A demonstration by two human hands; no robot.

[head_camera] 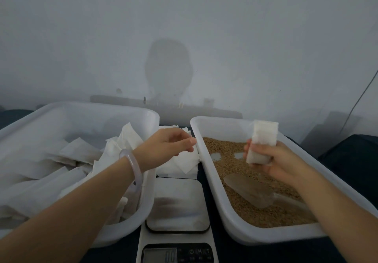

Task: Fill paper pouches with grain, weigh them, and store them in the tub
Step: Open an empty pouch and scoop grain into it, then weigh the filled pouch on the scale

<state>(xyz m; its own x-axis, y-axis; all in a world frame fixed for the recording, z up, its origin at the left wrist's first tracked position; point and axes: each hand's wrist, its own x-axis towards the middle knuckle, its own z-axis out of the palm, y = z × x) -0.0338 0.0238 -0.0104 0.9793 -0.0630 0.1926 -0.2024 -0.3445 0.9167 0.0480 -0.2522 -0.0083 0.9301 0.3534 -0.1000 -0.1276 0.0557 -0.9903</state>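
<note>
While the right hand (pixel 274 160) grips an upright pouch (pixel 263 138) in curled fingers above the grain tray (pixel 214 185) on the desk's (pixel 245 254) right side, the left hand (pixel 167 144) hangs over loose pouches (pixel 184 164) behind the scale (pixel 178 205). Whether its bent fingers pinch one cannot be determined. The tub (pixel 81 105) stands at the left edge.
</note>
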